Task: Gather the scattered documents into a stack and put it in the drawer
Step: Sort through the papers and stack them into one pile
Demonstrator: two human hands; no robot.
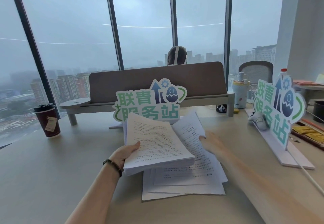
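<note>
Bare forearms enter from the near edge of the desk (43, 162), a pale, matte, wood-grain surface. Positions below are given relative to the stack of documents (157, 146). The stack is a thick block of white printed sheets carrying rows of small dark text; it is lifted clear of the desk and tilted, its near edge showing many thin layered pages. At its left near corner the left hand (125, 154) grips it, thumb curled over the top page and the other fingers hidden underneath; a dark beaded bracelet (113, 166) circles that wrist. Beneath and to the right of the stack lie the loose sheets (184, 187), flat, white, overlapping at slightly different angles on the desk. Just right of the stack, the right hand (213, 143) is motion-blurred above those sheets; its fingers appear extended toward a raised page, but whether they hold it cannot be determined. Far left of the stack stands a dark red paper cup (47, 120) with a black lid. Directly behind the stack stands a flat die-cut sign (149, 101) with green characters on a white base. Well to the right stands a second sign (280, 111) of identical design.
</note>
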